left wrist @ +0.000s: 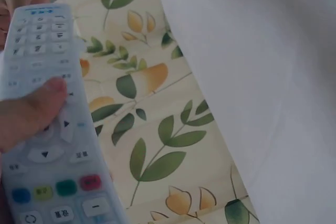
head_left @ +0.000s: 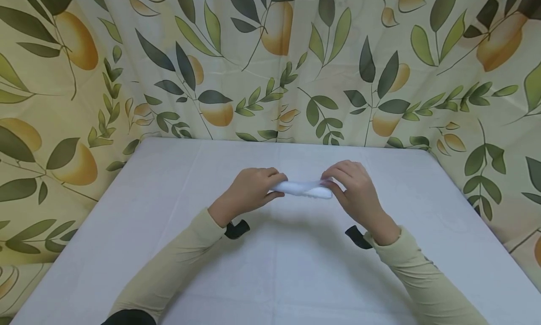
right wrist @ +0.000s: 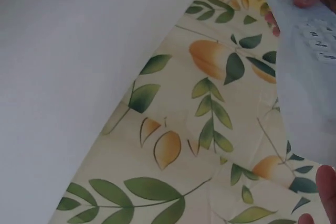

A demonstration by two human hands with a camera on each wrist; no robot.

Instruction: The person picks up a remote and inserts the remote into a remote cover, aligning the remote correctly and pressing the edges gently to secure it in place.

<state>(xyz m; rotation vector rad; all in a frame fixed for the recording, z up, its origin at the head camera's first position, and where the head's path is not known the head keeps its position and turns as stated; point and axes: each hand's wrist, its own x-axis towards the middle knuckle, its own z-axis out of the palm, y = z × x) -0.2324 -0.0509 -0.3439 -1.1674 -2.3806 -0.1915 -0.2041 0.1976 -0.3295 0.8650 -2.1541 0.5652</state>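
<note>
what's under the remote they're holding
The remote is held above the white table by the left hand and right hand; only bare tabletop shows beneath. Its underside is hidden.

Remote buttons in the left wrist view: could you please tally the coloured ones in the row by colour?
The remote, held by the left hand, shows one coloured row:
Blue: 1
Yellow: 1
Green: 1
Red: 1
Total: 4

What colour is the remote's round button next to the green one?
Red, on the remote; left wrist view shows it best.
</note>
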